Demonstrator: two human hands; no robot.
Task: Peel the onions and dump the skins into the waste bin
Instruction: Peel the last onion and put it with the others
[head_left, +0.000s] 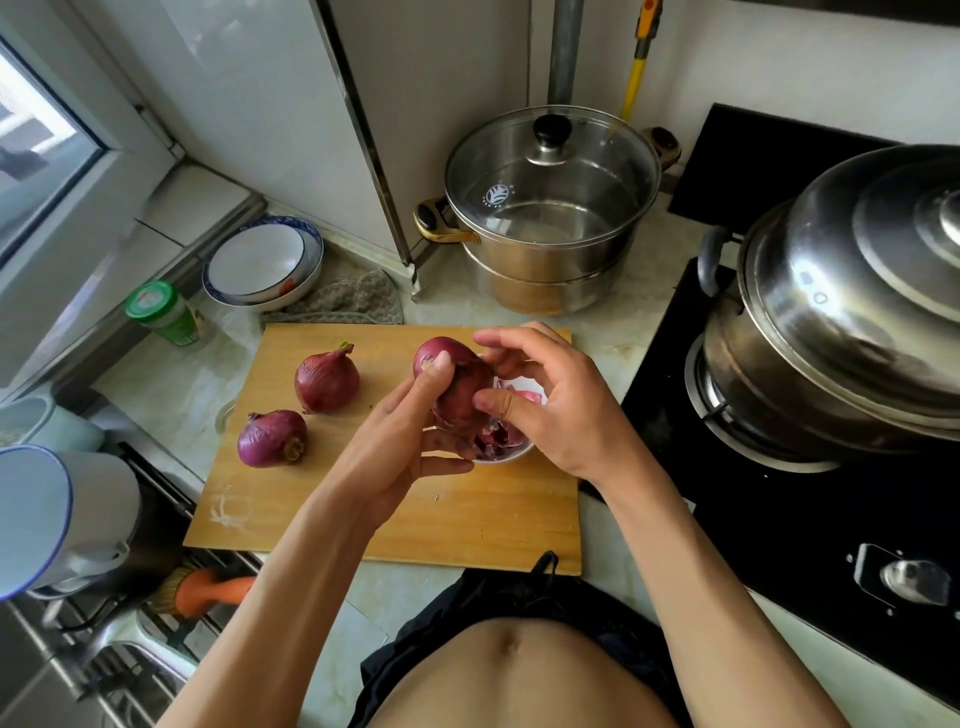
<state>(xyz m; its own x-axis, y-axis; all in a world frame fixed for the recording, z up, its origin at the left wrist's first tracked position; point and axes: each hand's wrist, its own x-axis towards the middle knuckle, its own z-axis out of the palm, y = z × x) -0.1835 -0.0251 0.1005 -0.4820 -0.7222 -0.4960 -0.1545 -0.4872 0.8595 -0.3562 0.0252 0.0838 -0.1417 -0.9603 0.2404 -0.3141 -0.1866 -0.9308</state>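
Both hands (410, 436) (550, 400) grip one onion (457, 384) — peeling.

White logo on glass pot lid (550, 171), lettering unreadable

Home kitchen, gas stove (779, 415), steamer pot (550, 218)

A glass-lidded steel pot (550, 218) stands behind the cutting board (363, 519), beside stacked bowls (260, 265).
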